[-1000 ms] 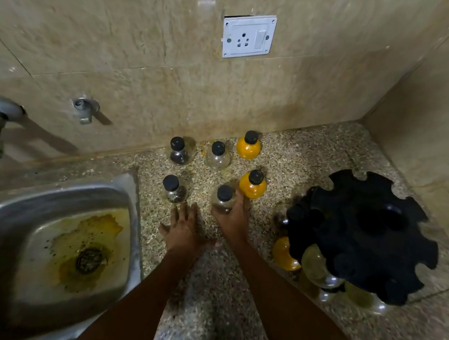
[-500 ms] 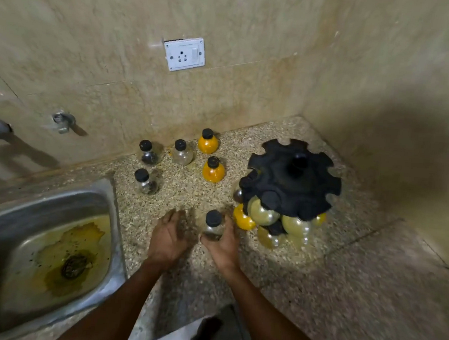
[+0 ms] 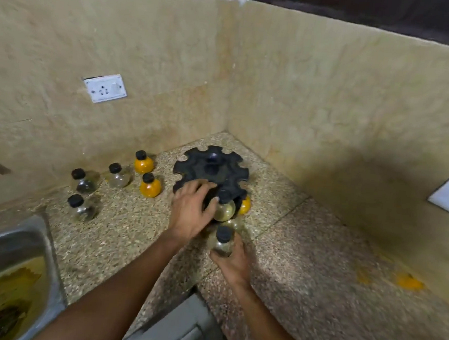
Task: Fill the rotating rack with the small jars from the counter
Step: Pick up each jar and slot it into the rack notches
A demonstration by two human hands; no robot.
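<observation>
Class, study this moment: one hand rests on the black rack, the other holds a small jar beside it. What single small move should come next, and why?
Probably lift the held jar and slide its neck into an open notch of the rotating rack. The right hand grips the jar just below the rack's near edge, while the left hand rests on the rack, seemingly steadying it. Five jars wait on the counter.

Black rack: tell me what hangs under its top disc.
Under the rack, a pale jar and an orange jar show. The left hand covers the rest.

left hand [image 3: 191,212] spread, right hand [image 3: 231,260] gripping (curled)
</observation>
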